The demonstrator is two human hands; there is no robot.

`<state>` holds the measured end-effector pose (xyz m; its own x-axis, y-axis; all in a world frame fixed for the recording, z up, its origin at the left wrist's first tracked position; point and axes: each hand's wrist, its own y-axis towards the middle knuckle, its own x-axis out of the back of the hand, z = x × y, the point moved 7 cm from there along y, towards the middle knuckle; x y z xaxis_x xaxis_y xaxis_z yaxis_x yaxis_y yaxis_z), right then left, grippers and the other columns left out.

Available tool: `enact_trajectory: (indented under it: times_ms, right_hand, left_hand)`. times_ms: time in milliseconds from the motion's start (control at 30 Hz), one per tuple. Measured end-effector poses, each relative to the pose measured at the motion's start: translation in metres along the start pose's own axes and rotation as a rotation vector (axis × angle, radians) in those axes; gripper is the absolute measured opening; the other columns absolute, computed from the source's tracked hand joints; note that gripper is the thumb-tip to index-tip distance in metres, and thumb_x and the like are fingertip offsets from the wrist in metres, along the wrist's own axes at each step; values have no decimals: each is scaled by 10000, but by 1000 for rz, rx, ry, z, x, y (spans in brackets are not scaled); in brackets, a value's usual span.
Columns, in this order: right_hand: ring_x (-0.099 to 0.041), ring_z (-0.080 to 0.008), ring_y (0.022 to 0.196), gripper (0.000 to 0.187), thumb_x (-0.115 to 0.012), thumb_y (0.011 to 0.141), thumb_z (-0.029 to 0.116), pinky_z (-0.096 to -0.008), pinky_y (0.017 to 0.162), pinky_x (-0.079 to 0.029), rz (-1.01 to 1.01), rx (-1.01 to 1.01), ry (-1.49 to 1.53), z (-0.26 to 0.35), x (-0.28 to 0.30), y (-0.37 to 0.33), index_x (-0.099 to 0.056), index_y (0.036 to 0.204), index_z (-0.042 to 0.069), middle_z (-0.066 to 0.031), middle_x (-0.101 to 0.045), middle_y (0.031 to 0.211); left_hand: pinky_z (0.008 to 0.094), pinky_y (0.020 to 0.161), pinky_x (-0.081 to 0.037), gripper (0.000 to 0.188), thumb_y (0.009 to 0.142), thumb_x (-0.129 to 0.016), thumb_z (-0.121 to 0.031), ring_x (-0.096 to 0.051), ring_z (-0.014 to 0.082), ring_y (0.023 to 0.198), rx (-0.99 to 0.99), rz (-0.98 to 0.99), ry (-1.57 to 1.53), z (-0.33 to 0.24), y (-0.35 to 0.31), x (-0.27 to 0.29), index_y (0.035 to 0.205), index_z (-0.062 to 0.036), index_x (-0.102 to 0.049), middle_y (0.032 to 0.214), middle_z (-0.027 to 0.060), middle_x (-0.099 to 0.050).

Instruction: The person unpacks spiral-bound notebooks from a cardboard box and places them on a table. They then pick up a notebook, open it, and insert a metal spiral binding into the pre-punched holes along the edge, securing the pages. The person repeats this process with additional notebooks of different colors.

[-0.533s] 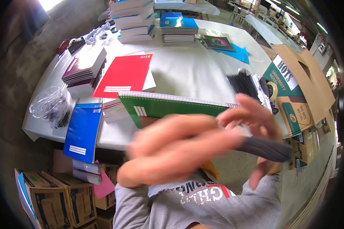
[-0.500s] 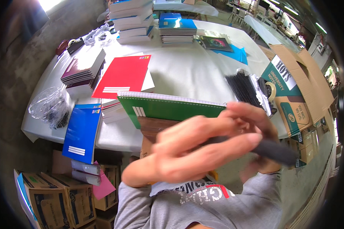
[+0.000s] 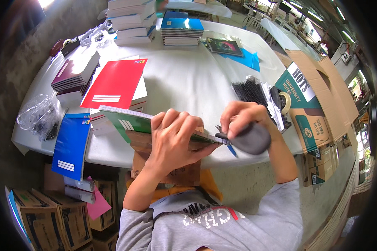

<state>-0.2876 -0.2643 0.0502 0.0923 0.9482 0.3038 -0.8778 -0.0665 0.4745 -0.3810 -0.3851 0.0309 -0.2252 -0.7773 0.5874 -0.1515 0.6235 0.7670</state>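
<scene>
A green notebook (image 3: 132,126) with squared pages lies tilted in front of me, its punched edge running toward my right hand. My left hand (image 3: 176,134) is closed on it, fingers over the edge and thumb along the near side. At the notebook's right end, my right hand (image 3: 244,119) pinches a dark round, flat object (image 3: 252,139) by a short stub. Blur keeps me from telling its exact kind. A thin blue-handled tool (image 3: 231,150) shows beside the fingertips; whether the hand holds it too, I cannot tell. Under the notebook is a brown board (image 3: 140,139).
Left on the white-covered table (image 3: 188,83) are a red notebook (image 3: 115,81) on a stack, a blue notebook (image 3: 71,142) and a clear plastic bag (image 3: 37,115). Black coils (image 3: 249,93), a tape roll (image 3: 285,102) and an open carton (image 3: 314,92) stand right.
My left hand has moved from in front of my right hand onto the notebook's edge. My right hand has turned the dark object, whose round face now shows. The view has shifted slightly.
</scene>
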Motion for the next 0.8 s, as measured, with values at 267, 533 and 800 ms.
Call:
enact_trajectory:
  times_ms: [267, 533, 800]
  right_hand:
    - [-630, -178, 756, 165, -693, 650, -12, -283, 704, -490, -73, 14, -316, -18, 17, -1, -701, 800, 56, -74, -677, 800]
    - [-582, -161, 655, 161, -670, 600, -11, -297, 646, -448, -92, 47, -46, -30, 15, 6, -700, 743, 57, -48, -648, 718]
    - [-569, -158, 632, 229, -689, 595, -42, -272, 631, -445, -132, 134, -192, -22, 11, 7, -704, 799, 60, -53, -660, 769]
  left_hand:
    - [456, 961, -281, 492, 503, -835, -361, -505, 298, 891, 37, -80, 42, -3, -1, 3, 709, -91, -480, 855, 119, -498]
    - [441, 991, -265, 474, 550, -793, -382, -542, 254, 891, 63, 9, -2, -1, -4, 3, 768, -70, -510, 822, 86, -533]
    - [368, 833, -337, 599, 553, -808, -313, -536, 189, 755, 72, -59, -106, 4, -3, 5, 1022, -93, -507, 827, 11, -562]
